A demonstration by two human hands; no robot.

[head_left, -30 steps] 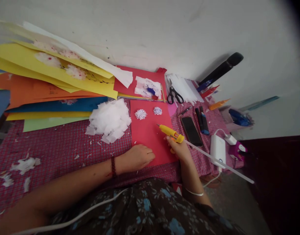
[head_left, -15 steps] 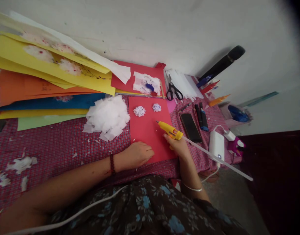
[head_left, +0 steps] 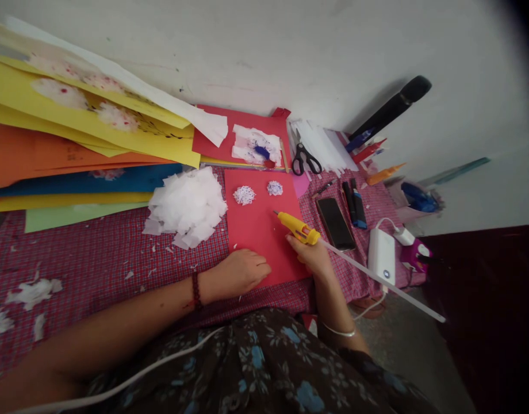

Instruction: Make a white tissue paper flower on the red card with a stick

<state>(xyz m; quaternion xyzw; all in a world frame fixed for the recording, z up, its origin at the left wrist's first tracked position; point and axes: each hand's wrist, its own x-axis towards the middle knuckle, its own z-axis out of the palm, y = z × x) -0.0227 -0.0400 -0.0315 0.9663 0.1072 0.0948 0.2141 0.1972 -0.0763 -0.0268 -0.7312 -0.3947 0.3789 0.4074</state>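
My right hand [head_left: 315,257] is wrapped round a yellow hot glue gun [head_left: 297,226], whose nozzle points up and left over a red paper sheet [head_left: 264,230]. A long whitish glue stick [head_left: 380,278] juts from its back end. My left hand [head_left: 238,272] rests on the sheet's lower left part, its fingers curled in a loose fist with nothing visible in them. Two speckled paper puffs lie near the top of the sheet: a white puff with dark dots [head_left: 244,195] and a smaller purple-tinted puff [head_left: 274,188].
Left of the sheet is a heap of white paper pieces [head_left: 189,207]. Black scissors [head_left: 305,161] and a phone [head_left: 336,223] lie to the right, with markers [head_left: 355,206] and a white power bank [head_left: 382,256]. Coloured paper sheets [head_left: 83,158] are stacked at the back left.
Both hands and the glue gun stay almost in place over the red sheet. The view has shifted slightly, so the table things sit a little further left.
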